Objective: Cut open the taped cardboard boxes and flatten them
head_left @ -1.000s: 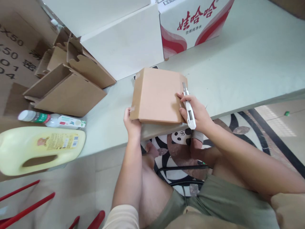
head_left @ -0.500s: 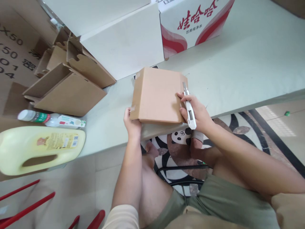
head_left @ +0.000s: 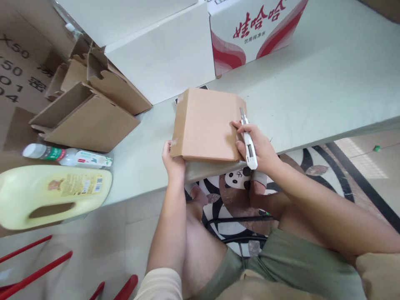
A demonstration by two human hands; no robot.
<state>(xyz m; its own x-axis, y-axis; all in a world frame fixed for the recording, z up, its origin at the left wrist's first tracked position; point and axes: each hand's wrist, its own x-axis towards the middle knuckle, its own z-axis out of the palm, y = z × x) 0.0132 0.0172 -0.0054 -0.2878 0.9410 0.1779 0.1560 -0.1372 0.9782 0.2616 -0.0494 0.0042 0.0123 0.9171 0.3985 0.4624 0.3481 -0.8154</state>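
Note:
A brown cardboard box [head_left: 211, 125] lies near the front edge of the table, with a strip of clear tape at its left side. My left hand [head_left: 173, 163] grips its near left corner, the fingers partly hidden under and behind the cardboard. In my right hand [head_left: 258, 146] is a white utility knife [head_left: 249, 143], its blade out and pointing away from me. The fingers of that hand also rest against the box's right side. Behind the box a dark flat object [head_left: 203, 87] peeks out, mostly covered.
Folded cardboard boxes [head_left: 90, 121] stand at the left, beside a plastic bottle [head_left: 68, 156] and a yellow jug [head_left: 56, 196]. White boxes [head_left: 165, 58] and a red-and-white carton [head_left: 256, 37] stand at the back of the pale table [head_left: 331, 87]. Red bars [head_left: 37, 271] show at lower left.

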